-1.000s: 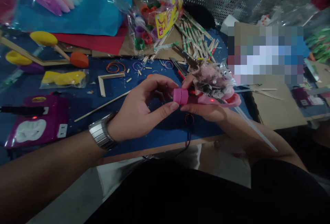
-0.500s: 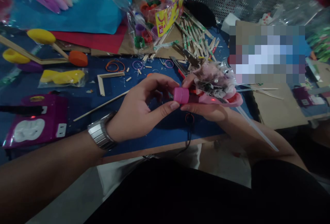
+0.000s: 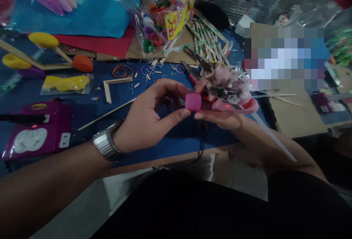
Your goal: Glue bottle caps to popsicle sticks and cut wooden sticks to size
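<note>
Between the thumb and fingers of my left hand (image 3: 148, 116) is a small pink plastic piece (image 3: 193, 102), round-sided with a seam across it. My right hand (image 3: 224, 119) is closed around a pink glue gun (image 3: 227, 107) with a red light on its side. A crumpled pink and clear wrapping with a pearl-like bead (image 3: 227, 83) lies over the gun and hides part of it. A translucent glue stick (image 3: 275, 138) slants down past my right forearm. The gun's dark front end points up and left, above the pink piece.
At the left are a purple power box (image 3: 38, 129), a bent stick frame with yellow and orange cups (image 3: 82, 63) and a yellow packet (image 3: 66, 83). A bag of coloured cups (image 3: 156, 30), wrapped sticks (image 3: 206, 37) and a cutter (image 3: 189, 71) lie behind my hands.
My right thumb has shifted slightly right, away from the pink piece. Otherwise both hands keep nearly the same pose and hold the same things.
</note>
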The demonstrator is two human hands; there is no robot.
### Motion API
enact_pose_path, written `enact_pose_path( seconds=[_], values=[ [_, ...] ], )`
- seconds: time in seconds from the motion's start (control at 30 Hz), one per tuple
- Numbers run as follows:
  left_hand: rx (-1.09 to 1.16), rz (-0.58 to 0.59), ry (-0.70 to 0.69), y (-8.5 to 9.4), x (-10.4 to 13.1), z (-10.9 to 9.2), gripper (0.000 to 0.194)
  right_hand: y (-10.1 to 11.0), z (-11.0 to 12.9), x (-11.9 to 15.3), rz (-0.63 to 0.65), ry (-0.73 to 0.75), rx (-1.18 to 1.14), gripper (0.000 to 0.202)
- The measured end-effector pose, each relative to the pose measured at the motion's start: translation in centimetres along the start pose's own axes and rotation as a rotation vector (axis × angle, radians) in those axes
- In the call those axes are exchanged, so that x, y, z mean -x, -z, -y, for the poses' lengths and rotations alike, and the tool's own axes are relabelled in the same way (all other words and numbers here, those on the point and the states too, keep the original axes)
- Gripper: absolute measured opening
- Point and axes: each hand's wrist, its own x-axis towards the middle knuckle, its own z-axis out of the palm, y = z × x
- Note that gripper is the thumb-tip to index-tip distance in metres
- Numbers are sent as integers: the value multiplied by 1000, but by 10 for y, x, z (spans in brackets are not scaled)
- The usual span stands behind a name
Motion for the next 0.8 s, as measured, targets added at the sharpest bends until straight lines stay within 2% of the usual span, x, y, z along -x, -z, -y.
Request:
enact_pose_path(
  seconds=[0.07, 0.27, 0.37, 0.53, 0.8],
  values=[
    [-3, 1, -34, 0, 0, 1, 42, -1, 2, -1, -23, 41, -20, 43],
    [8, 6, -26, 0, -1, -2, 41, -5, -3, 1, -47, 7, -71, 47],
    [-15, -12, -75, 0, -2, -6, 41, -6, -8, 1, -72, 5, -99, 46],
    [-74, -9, -134, 1, -3, -7, 31, -6, -9, 1, -41, -11, -173, 50],
    [-45, -17, -120, 1, -1, -7, 30, -6, -9, 3, -26, -6, -213, 44]
  ],
)
